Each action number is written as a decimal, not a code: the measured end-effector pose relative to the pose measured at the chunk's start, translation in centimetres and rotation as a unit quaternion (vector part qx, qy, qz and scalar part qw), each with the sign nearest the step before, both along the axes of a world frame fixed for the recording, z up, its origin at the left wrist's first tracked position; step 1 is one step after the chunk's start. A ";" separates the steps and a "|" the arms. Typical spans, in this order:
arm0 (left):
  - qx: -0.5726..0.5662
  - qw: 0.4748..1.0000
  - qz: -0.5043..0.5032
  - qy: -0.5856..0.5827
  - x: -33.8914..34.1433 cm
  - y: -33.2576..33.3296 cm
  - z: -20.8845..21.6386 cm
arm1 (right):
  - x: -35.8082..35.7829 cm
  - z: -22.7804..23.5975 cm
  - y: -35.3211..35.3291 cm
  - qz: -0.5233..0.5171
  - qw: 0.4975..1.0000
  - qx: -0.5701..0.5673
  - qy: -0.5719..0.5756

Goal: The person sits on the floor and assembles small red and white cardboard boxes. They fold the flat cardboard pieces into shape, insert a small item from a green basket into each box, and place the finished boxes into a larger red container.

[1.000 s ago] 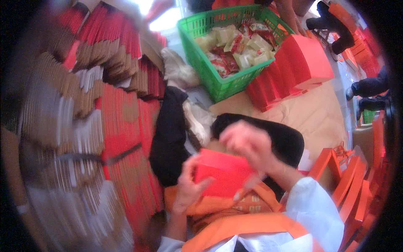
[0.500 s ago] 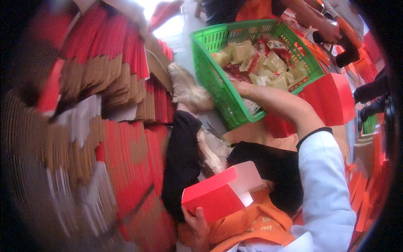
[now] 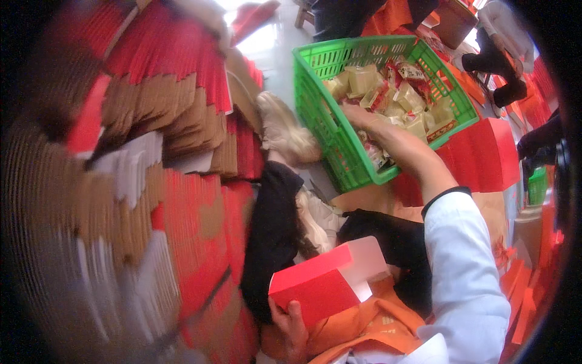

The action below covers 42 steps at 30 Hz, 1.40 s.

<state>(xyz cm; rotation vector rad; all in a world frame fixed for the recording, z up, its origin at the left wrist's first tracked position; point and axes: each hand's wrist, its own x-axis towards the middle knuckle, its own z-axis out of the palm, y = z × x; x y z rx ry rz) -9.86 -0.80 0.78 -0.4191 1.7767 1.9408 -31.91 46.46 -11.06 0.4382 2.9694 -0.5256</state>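
My left hand [image 3: 291, 324] grips the lower left corner of a red cardboard box [image 3: 318, 294], which rests tilted over my lap with its pale-lined flap end open. My right arm reaches forward into a green plastic crate [image 3: 341, 145]. Inside that crate, my right hand [image 3: 359, 116] is among small wrapped packets [image 3: 397, 100], pale yellow, white and red. The fingers of this hand are hidden by the crate wall and the packets, so any hold is not visible.
Stacks of flattened red and brown cardboard [image 3: 188, 224] fill the left side. A larger red box [image 3: 479, 158] stands right of the crate. An orange apron [image 3: 388, 327] covers my lap. Other people [image 3: 500, 45] are at the far right and far end.
The view has shifted, so everything appears slightly further right. My right hand has moved toward the crate's left inner side. My left hand keeps its grip on the red box.
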 end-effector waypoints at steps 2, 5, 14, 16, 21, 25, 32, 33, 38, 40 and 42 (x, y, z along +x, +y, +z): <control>0.030 0.998 0.032 0.051 0.6 0.2 -1.5 | -0.5 4.4 0.0 0.039 0.993 -0.106 -0.035; 0.096 0.992 0.060 0.063 0.9 1.0 -3.2 | 2.3 11.3 -0.3 0.021 0.992 -0.106 0.062; 0.105 0.988 0.111 0.025 0.4 2.8 -1.2 | 21.4 26.1 -14.6 -0.043 0.896 -0.248 0.365; 0.121 0.988 0.098 0.011 1.3 3.6 -0.5 | 26.0 25.6 -17.0 -0.042 0.906 -0.245 0.344; 0.181 0.978 0.106 0.011 3.3 3.9 0.6 | 31.2 23.1 -20.8 0.059 0.936 -0.190 0.290; 0.165 0.984 0.063 0.016 3.8 3.7 1.1 | 32.4 22.1 -22.2 0.072 0.932 -0.306 0.180; 0.170 0.981 0.093 0.018 4.5 3.6 1.4 | 33.0 21.3 -23.5 0.095 0.937 -0.242 0.233; 0.182 0.977 0.111 0.012 4.6 3.4 1.4 | 33.3 21.4 -23.6 0.071 0.941 -0.217 0.250; -0.164 0.973 -0.090 0.134 11.1 2.4 -2.8 | 34.2 18.7 -28.7 0.007 0.908 -0.317 0.272; -0.096 0.991 -0.090 0.039 12.8 1.6 -3.7 | 34.5 18.3 -28.3 0.006 0.898 -0.353 0.262; 0.047 0.996 -0.066 -0.033 13.1 0.5 -3.8 | 34.8 17.9 -27.3 0.015 0.890 -0.382 0.249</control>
